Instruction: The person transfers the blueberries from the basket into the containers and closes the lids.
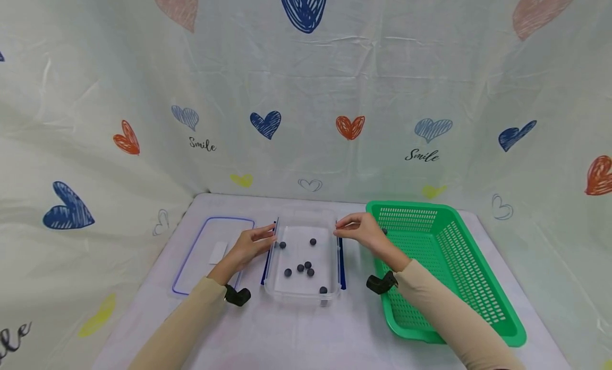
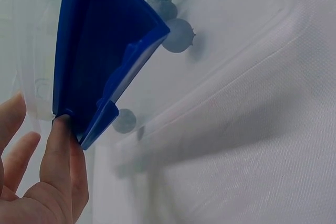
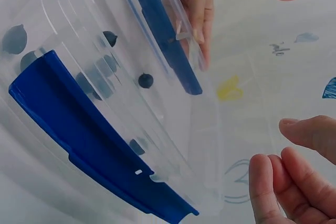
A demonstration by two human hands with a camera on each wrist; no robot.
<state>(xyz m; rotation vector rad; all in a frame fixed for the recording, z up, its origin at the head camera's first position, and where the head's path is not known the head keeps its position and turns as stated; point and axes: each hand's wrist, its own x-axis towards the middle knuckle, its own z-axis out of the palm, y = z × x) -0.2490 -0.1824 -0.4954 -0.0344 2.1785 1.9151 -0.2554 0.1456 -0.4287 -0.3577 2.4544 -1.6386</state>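
Note:
A clear plastic box with blue side latches stands mid-table, holding several blueberries. At its left side my left hand touches the far end of the left latch with straight fingertips. By the box's far right corner is my right hand. In the right wrist view its thumb and fingertips are apart with nothing between them, and the right latch hangs down the box's side. A clear lid with a blue rim lies flat left of the box.
A green plastic basket sits at the right, partly behind my right forearm, with a dark berry by its left side. A small white rectangle shows at the lid. A curtain with printed hearts surrounds the table.

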